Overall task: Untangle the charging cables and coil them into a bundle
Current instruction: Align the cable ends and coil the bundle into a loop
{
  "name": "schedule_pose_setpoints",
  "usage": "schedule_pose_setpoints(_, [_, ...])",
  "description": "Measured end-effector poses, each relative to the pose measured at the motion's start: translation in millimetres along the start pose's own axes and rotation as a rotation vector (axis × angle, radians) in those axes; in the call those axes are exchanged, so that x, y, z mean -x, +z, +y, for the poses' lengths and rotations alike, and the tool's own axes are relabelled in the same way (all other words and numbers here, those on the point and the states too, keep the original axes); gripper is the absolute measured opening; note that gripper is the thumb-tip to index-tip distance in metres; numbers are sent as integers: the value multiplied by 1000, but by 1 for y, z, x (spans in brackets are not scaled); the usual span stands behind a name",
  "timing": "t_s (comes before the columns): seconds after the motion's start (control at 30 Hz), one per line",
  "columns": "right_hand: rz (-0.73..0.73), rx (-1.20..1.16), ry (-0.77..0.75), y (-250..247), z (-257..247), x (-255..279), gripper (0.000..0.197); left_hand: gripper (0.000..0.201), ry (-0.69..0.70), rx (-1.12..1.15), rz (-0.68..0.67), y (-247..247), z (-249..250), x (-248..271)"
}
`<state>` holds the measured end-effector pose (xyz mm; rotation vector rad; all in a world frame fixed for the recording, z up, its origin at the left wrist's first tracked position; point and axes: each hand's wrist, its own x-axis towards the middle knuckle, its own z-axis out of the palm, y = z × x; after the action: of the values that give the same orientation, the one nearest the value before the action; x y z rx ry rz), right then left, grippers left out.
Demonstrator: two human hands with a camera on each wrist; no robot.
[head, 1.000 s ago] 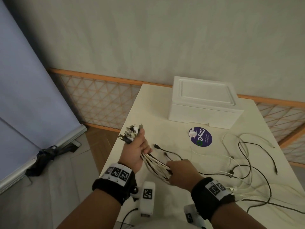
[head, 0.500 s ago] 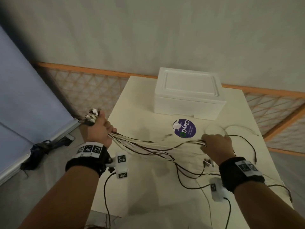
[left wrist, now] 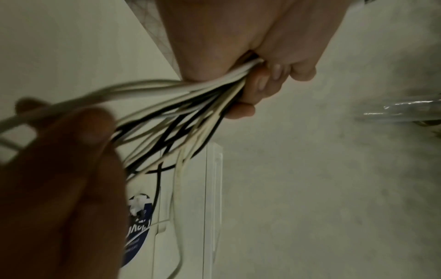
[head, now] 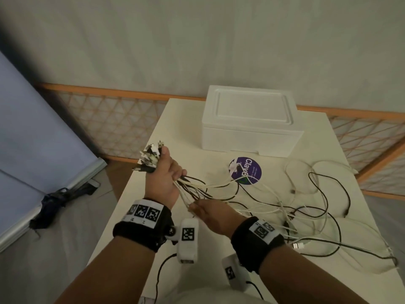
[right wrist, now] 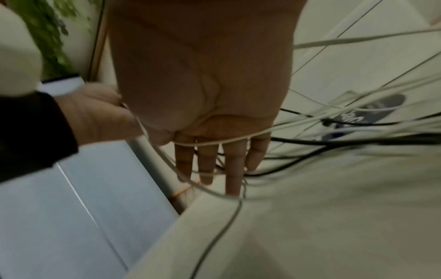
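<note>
My left hand is raised over the table's left edge and grips a thick bunch of black and white charging cables. Their connector ends stick out above the fist. In the left wrist view the curled fingers clamp the strands. My right hand is just below the left, its straight fingers pushed in among the strands, with one white cable lying across their base. The cables' free lengths sprawl tangled over the right half of the table.
A white foam box stands at the table's far end, with a round purple sticker in front of it. An orange lattice fence runs behind. A blue-grey board and a dark object are on the floor to the left.
Half a second ago my hands were far apart, with the cables stretched between them. My right hand has come back to just under the left, and the left has moved in over the table.
</note>
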<state>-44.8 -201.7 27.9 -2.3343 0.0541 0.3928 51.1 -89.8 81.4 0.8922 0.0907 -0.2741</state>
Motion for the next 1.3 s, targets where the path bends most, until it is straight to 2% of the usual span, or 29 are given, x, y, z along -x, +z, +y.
schedule_pose_setpoints(0.1, [84, -105, 206, -5, 41, 10, 56, 42, 4, 54, -19, -14, 18, -11])
schedule_pose_setpoints(0.2, [132, -71, 443, -21, 90, 29, 39, 49, -19, 110, 64, -33, 34, -26])
schedule_pose_setpoints(0.27, [181, -77, 490, -30, 111, 43, 40, 49, -30, 116, 118, -44, 33, -33])
schedule_pose_setpoints(0.33, [255, 83, 463, -45, 125, 59, 50, 48, -41, 130, 166, -55, 30, -41])
schedule_pose_setpoints(0.4, [167, 423, 439, -58, 135, 76, 66, 50, -49, 158, 199, -64, 33, -49])
schedule_pose_setpoints(0.47, [3, 601, 454, -66, 146, 89, 77, 52, -68, 158, 206, -65, 35, -57])
schedule_pose_setpoints(0.53, [-75, 516, 492, -73, 149, 92, 61, 50, -122, 101, 184, -57, 32, -57])
schedule_pose_setpoints(0.57, [-80, 470, 475, -77, 142, 89, 45, 47, -136, 66, 170, -50, 27, -54])
schedule_pose_setpoints(0.63, [49, 431, 406, -89, 113, 77, 24, 42, -131, 18, 128, -37, 15, -45])
schedule_pose_setpoints(0.73, [442, 331, 221, -96, 51, 52, 15, 39, -127, -21, 32, -17, -2, -26])
schedule_pose_setpoints(0.77, [507, 242, 112, -91, 32, 43, 19, 39, -132, -25, -11, -9, -6, -19])
schedule_pose_setpoints(0.8, [503, 158, 6, -86, 13, 33, 30, 40, -141, -31, -56, -2, -10, -11])
schedule_pose_setpoints(0.87, [354, 34, -123, -68, -8, 14, 45, 39, -164, -33, -149, 12, -15, 2])
schedule_pose_setpoints(0.93, [220, 45, -146, -49, -15, 0, 40, 34, -160, -42, -209, 19, -17, 9])
schedule_pose_setpoints(0.97, [213, 131, -138, -41, -14, -4, 34, 33, -153, -50, -214, 18, -15, 10])
schedule_pose_setpoints(1.03, [245, 410, -79, -30, 4, -4, 26, 32, -137, -35, -165, 10, -6, 4])
schedule_pose_setpoints(1.13, [174, 620, 121, -28, 53, 10, 29, 35, -115, 57, -6, -17, 19, -15])
schedule_pose_setpoints(1.23, [161, 631, 382, -43, 111, 45, 26, 47, -56, 148, 157, -48, 47, -31])
schedule_pose_setpoints(1.3, [153, 609, 515, -51, 132, 69, 27, 54, -43, 176, 224, -60, 54, -33])
